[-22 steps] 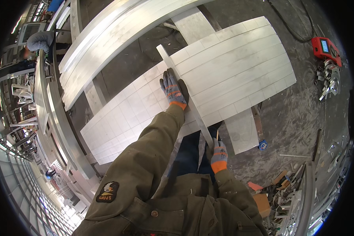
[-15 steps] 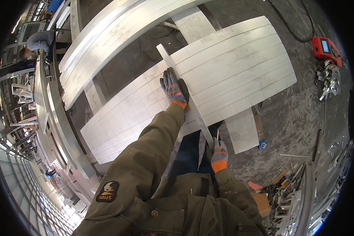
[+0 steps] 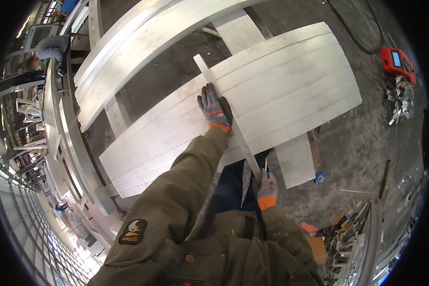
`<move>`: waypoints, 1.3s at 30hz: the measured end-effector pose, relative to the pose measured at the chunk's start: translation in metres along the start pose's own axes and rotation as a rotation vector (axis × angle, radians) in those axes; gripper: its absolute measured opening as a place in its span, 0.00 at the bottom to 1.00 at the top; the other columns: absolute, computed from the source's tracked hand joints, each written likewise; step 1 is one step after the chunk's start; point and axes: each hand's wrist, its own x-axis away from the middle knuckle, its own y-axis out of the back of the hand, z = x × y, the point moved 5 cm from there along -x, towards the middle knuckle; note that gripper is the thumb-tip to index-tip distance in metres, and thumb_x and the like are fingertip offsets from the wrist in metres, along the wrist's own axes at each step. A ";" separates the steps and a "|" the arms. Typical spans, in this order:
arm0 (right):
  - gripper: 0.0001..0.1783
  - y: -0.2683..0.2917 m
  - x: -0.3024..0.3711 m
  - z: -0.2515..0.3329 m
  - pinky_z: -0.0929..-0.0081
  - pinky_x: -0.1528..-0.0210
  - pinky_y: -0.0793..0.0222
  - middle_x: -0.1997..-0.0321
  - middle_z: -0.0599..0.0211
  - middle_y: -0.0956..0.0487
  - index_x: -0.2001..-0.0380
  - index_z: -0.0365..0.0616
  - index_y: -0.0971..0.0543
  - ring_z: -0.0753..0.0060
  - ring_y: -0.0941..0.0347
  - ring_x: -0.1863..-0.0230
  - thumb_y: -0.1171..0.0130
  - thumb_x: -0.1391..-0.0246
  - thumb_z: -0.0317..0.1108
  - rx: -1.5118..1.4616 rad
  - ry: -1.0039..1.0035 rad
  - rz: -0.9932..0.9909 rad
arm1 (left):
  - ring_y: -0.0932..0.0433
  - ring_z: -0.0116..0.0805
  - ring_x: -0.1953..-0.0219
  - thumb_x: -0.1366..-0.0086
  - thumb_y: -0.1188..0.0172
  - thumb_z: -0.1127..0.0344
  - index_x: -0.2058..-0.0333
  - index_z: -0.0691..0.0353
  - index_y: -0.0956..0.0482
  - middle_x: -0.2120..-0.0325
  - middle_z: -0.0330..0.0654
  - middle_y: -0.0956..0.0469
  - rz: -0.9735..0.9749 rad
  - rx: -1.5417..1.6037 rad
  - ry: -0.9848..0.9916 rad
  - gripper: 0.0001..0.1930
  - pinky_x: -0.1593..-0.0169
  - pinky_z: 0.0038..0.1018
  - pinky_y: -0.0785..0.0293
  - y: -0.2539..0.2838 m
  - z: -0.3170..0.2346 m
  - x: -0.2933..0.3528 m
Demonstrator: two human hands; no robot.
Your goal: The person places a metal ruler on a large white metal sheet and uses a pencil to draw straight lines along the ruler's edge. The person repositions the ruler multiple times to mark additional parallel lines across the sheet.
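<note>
Several silver metal profiles [image 3: 291, 81] lie side by side like a panel, with thin lines across them. A flat metal bar [image 3: 240, 140] rests crosswise over them and reaches toward my body. My left hand [image 3: 214, 108], in a grey and orange glove, presses on the bar, with straight fingers along one side and the dark thumb on the other. At the bar's near end, my right hand [image 3: 267, 189], gloved alike, closes around it. A thin pale stick [image 3: 266, 165], perhaps a pencil, pokes up from that hand; its fingertips are partly hidden.
Crosswise metal supports [image 3: 294, 162] carry the profiles. Longer silver beams [image 3: 143, 45] lie beyond. On the floor at right are a blue tape measure [image 3: 320, 177], a red device with a screen [image 3: 397, 61] and metal offcuts [image 3: 402, 102]. A scrap pile [image 3: 341, 238] lies lower right. A person [image 3: 51, 47] bends far left.
The view has shifted slightly, so the profiles and bar appear a little farther right. Both hands stay at the same places on the bar.
</note>
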 end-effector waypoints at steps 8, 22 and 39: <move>0.27 -0.011 -0.003 -0.008 0.48 0.48 0.24 0.48 0.42 0.23 0.38 0.43 0.24 0.35 0.24 0.49 0.35 0.37 0.40 -0.002 -0.027 0.020 | 0.43 0.57 0.24 0.27 0.51 0.61 0.25 0.67 0.44 0.28 0.56 0.37 0.009 0.024 0.014 0.34 0.23 0.55 0.55 0.001 0.001 0.002; 0.32 -0.009 -0.004 -0.005 0.51 0.43 0.28 0.49 0.47 0.24 0.32 0.43 0.29 0.40 0.26 0.45 0.38 0.39 0.39 -0.015 -0.043 0.073 | 0.49 0.57 0.22 0.28 0.54 0.60 0.24 0.69 0.48 0.25 0.58 0.43 0.082 0.050 0.043 0.37 0.22 0.55 0.62 -0.003 0.003 0.002; 0.31 -0.007 -0.003 -0.003 0.49 0.48 0.27 0.51 0.45 0.23 0.36 0.40 0.25 0.38 0.24 0.50 0.37 0.38 0.44 -0.059 -0.044 0.034 | 0.49 0.58 0.22 0.25 0.57 0.56 0.24 0.69 0.50 0.25 0.57 0.43 0.099 0.036 0.048 0.37 0.22 0.55 0.61 -0.001 0.002 0.002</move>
